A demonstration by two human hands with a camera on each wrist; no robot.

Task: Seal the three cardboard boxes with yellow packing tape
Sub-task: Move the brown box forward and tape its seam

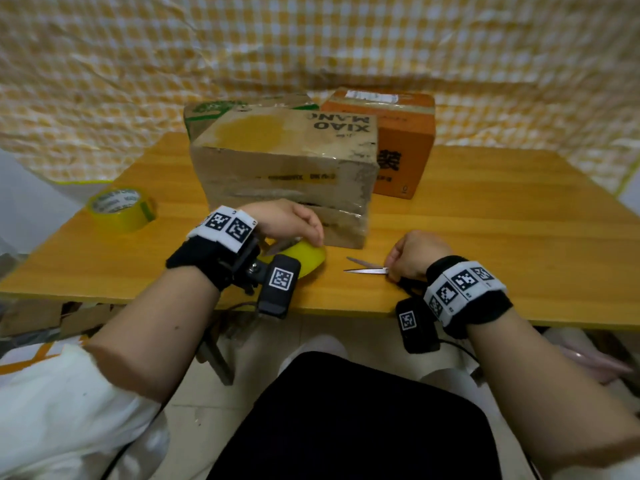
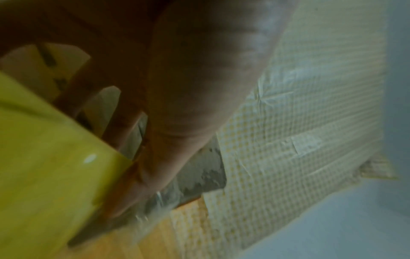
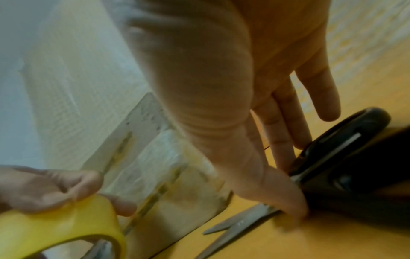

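Three cardboard boxes stand mid-table: a tan box in front, a green-printed box behind it, an orange box to the right. My left hand grips a yellow tape roll at the foot of the tan box's near face. The left wrist view shows the roll close up and blurred. My right hand pinches the scissors near their pivot; they lie on the table with blades apart. In the right wrist view the thumb presses on the scissors by the black handles.
A second, greenish-yellow tape roll lies at the left of the wooden table. A yellow checked cloth hangs behind the boxes. The table's front edge runs just under both wrists.
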